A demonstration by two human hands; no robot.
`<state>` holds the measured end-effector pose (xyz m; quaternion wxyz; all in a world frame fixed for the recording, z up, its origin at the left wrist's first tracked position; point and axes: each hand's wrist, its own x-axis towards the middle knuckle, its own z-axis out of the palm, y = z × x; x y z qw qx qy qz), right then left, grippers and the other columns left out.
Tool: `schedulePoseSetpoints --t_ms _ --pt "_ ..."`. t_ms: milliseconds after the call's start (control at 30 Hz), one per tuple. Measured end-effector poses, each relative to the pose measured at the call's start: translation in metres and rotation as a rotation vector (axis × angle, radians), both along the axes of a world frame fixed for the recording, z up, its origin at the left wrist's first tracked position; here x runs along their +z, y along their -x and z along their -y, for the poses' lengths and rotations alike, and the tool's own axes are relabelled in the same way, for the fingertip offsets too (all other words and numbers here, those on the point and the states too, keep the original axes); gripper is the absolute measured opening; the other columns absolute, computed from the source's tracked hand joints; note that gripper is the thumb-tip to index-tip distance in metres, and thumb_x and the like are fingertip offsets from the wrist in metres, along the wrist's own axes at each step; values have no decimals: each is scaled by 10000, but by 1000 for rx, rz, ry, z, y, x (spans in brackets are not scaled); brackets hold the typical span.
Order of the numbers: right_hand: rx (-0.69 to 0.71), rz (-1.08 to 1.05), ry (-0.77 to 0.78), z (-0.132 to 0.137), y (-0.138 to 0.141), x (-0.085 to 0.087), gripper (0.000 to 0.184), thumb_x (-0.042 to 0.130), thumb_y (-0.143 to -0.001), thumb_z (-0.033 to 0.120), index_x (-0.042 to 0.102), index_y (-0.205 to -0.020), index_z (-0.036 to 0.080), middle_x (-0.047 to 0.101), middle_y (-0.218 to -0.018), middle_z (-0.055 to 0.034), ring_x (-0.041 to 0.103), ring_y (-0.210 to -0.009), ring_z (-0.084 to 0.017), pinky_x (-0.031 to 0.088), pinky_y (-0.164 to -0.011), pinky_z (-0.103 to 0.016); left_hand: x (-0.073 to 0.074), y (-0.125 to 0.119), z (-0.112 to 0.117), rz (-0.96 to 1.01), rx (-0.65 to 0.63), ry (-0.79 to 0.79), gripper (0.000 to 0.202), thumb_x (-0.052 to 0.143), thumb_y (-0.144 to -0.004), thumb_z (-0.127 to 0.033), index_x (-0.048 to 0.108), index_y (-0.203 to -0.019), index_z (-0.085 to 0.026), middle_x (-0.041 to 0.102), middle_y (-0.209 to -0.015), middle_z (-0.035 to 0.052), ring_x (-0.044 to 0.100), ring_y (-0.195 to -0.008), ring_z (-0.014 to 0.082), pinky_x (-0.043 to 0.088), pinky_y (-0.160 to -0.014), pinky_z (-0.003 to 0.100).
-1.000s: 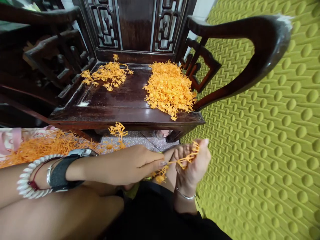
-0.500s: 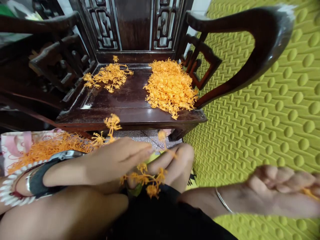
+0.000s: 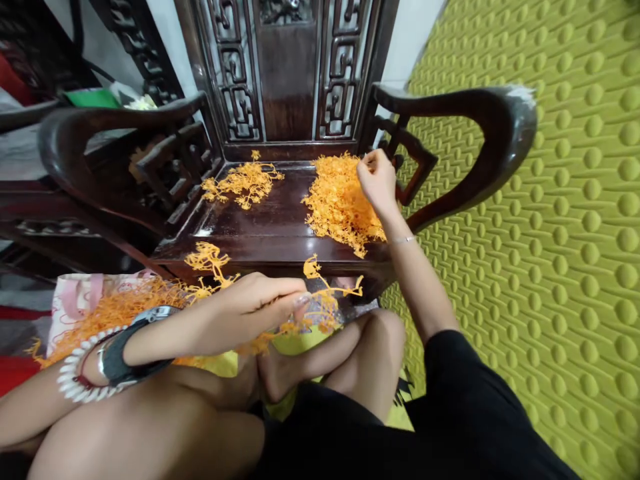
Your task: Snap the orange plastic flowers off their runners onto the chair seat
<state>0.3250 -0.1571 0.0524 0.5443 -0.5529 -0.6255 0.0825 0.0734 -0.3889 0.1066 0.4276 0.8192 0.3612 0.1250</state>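
My left hand (image 3: 250, 312) hovers over my crossed legs, fingers pinched on a branching orange plastic sprue (image 3: 320, 293). My right hand (image 3: 379, 179) is stretched out over the dark wooden chair seat (image 3: 260, 230), fingers pinched together above the far edge of a large pile of small orange pieces (image 3: 340, 200). What it pinches is too small to make out. A smaller scatter of orange sprues (image 3: 243, 183) lies at the seat's back left.
A bag heaped with orange sprues (image 3: 110, 303) sits at the left by my knee. The chair's curved armrests (image 3: 480, 113) flank the seat. A green bumpy mat (image 3: 550, 267) covers the floor at right.
My right hand has swung from low at the right up to the big pile on the seat. My left hand keeps the sprue, and the view has tilted upward.
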Motion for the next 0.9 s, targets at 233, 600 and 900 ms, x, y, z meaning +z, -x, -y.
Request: schedulePoseSetpoints --t_ms 233,600,900 --pt "-171 225 7 -18 9 -7 242 605 -818 370 617 -798 128 566 -1134 -174 442 -1134 -292 280 -1015 -487 9 -3 2 -14 11 60 341 305 -993 -370 489 -792 -164 414 -650 -49 378 -611 82 310 -592 214" --pt "1458 -125 468 166 19 15 430 574 -807 569 659 -878 153 645 -713 -51 599 -618 -158 464 -596 -306 1 -21 -11 26 -158 -31 318 355 -981 -320 445 -723 -158 396 -611 -49 387 -578 74 277 -561 218" --pt "878 -758 148 211 4 22 397 410 -934 479 380 -636 219 119 -385 124 50 -309 -50 190 -354 -212 10 -19 -10 90 -196 392 424 326 -966 -471 393 -675 -170 317 -604 -36 281 -532 86 228 -482 231"
